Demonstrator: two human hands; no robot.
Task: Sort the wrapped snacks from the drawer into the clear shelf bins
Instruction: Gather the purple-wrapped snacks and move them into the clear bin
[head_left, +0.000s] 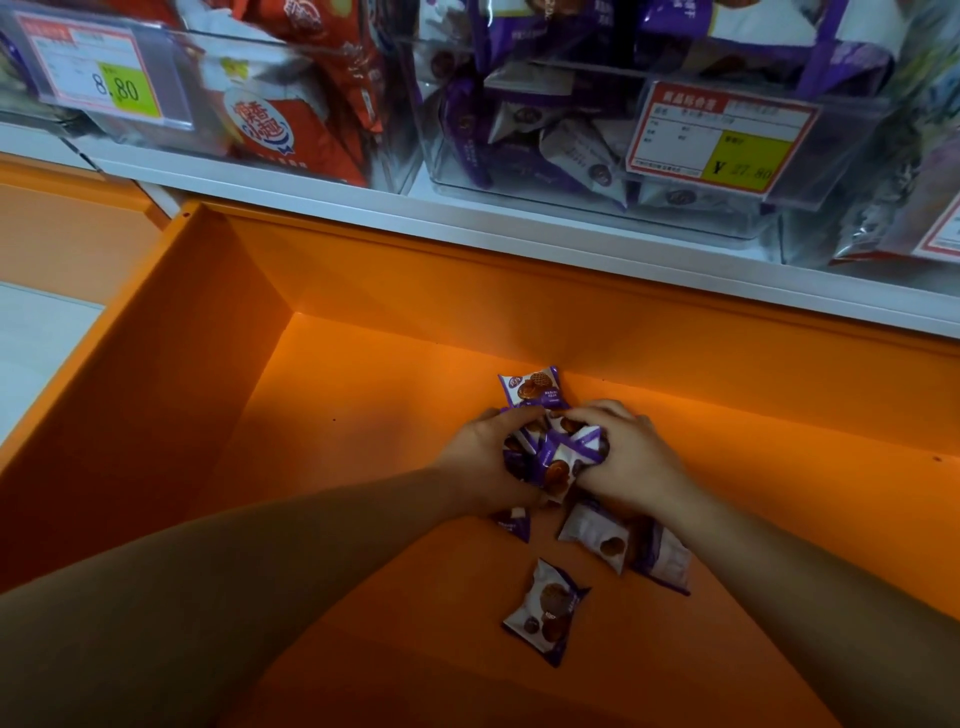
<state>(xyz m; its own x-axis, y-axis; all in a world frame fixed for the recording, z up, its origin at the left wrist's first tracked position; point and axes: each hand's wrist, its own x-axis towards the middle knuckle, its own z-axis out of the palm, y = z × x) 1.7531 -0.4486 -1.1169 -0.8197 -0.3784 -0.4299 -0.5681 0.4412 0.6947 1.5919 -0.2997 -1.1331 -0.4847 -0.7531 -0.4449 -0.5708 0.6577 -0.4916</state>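
Here, nearest the viewer, a single purple-and-white snack packet (545, 613) lies alone on the floor of the orange drawer (156, 374). Just beyond it, other loose packets (595, 535) lie partly under the wrists.

Next come the left hand (480, 460) and the right hand (631, 457), meeting over a gathered bunch (556, 460) of the same packets. The fingers of both hands curl inward round the bunch and squeeze it between the palms, low against the drawer floor. One far packet (532, 388) leans by the back wall, just beside the bunch and outside the grasp.

Above the drawer runs the white shelf edge (363, 192). On it sits the clear bin (519, 176) holding matching purple packets, with a price label (727, 137) on its front. To its left, a second bin (208, 93) holds red bags.

Probable hazards:
- The wrappers look slick and the handful is large, so outer packets may slide free as it rises and fall back into the drawer.
- The lift must pass the shelf edge and the bin's front wall. A knuckle catching either could scatter the load.
- The bins adjoin, so a careless release could drop purple packets among the red bags.
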